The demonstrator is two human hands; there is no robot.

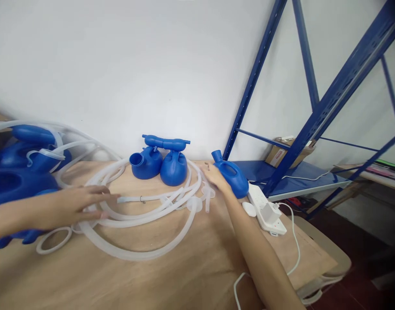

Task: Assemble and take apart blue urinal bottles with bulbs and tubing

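My left hand (78,206) reaches in from the left over the translucent tubing (136,255), its fingers apart with nothing between them. The tubing lies in loose coils on the table, with a pale disc-shaped fitting (195,204) near its right side. My right hand (215,175) stretches to the far right end of the coils, beside a blue handled bottle (239,183) lying tilted. Its fingertips are small and blurred, so their grip cannot be made out. Two blue bottles (174,168) stand at the back, with blue cylindrical parts (165,142) on top.
More blue bottles (20,181) with tubing crowd the left side of the table (171,280). A pale ring (54,240) lies before them. At the right are a white power strip (265,211) with a plug and cable, a small white object (249,209), and blue metal shelving (258,163).
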